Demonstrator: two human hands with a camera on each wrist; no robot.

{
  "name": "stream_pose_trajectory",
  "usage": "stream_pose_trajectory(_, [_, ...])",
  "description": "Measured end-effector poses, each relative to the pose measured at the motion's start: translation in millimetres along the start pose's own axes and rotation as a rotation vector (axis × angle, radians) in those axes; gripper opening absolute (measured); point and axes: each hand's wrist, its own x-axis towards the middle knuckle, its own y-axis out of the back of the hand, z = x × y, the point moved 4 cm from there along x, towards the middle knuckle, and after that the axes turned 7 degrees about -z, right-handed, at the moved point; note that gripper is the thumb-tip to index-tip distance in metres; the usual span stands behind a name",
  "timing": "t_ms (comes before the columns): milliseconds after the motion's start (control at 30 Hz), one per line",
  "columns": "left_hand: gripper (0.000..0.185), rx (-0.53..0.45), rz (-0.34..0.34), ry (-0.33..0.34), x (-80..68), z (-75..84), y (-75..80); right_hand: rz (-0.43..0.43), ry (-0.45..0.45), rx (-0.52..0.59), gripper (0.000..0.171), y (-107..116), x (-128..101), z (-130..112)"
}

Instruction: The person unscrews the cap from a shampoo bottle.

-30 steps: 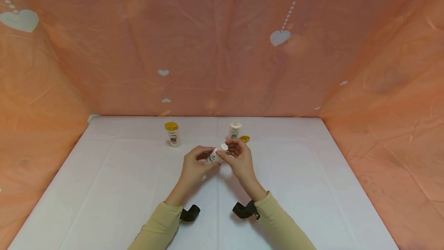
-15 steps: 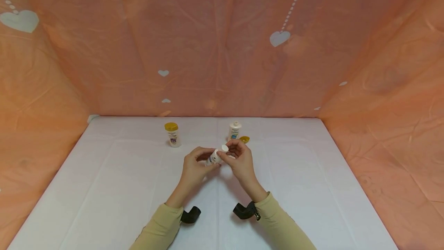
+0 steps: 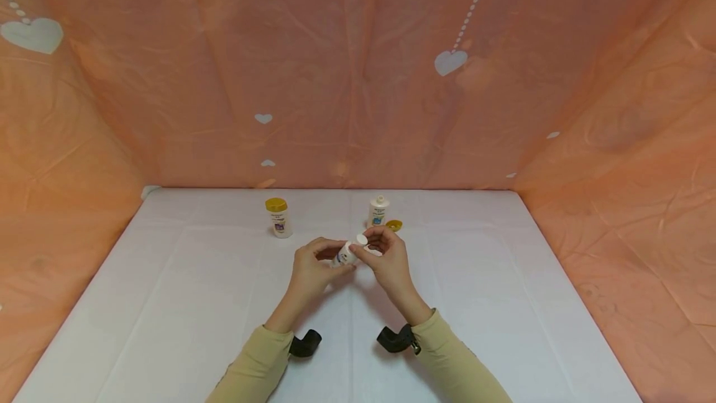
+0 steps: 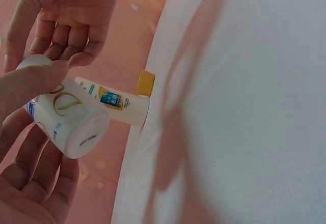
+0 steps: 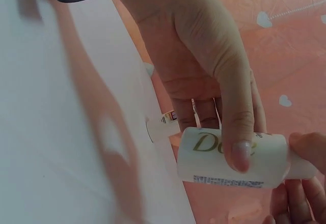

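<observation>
Above the middle of the table, my left hand (image 3: 316, 266) grips the body of a small white Dove bottle (image 4: 69, 112). The bottle tilts, its base facing the left wrist camera and its top toward my right. My right hand (image 3: 390, 260) pinches the white cap (image 3: 362, 239) at the bottle's top between thumb and fingers. In the right wrist view the narrower cap end (image 5: 301, 168) lies in line with the body, partly covered by the right fingers. Behind my right hand stands an uncapped white bottle (image 3: 378, 210), with a yellow cap (image 3: 394, 225) on the table beside it.
Another white bottle (image 3: 279, 222) with its yellow cap on stands at the back left of the white table (image 3: 196, 303). Orange cloth (image 3: 352, 79) with white hearts hangs behind the table and along both sides.
Both hands stay in nearly the same place, still holding the Dove bottle and its cap. The other bottles and the loose yellow cap have not moved.
</observation>
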Motion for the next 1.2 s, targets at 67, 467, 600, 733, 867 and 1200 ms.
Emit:
stream_pose_trajectory(67, [0.04,0.004,-0.005,-0.003,0.4,-0.4,0.4,0.0,-0.005,-0.01,0.031,0.5,0.3,1.0])
stream_pose_trajectory(467, [0.04,0.033,-0.015,0.015,1.7,-3.5,0.8,-0.007,-0.004,-0.059,0.028,3.2,1.0,4.0])
stream_pose_trajectory(600, [0.039,0.052,-0.021,0.017,2.1,-3.3,1.2,-0.009,0.0,-0.075,0.027,3.6,0.7,3.7])
stream_pose_trajectory(733, [0.04,0.055,-0.031,0.015,2.7,-3.5,1.4,-0.015,0.01,-0.088,0.026,4.0,0.5,1.9])
stream_pose_trajectory(867, [0.04,0.034,-0.047,0.023,3.4,-5.9,1.6,-0.049,0.03,-0.112,0.025,5.1,0.9,0.1])
stream_pose_trajectory(1200, [0.043,-0.023,-0.072,0.064,3.2,-9.0,2.6,-0.236,0.061,-0.118,0.03,9.2,5.6,-1.5])
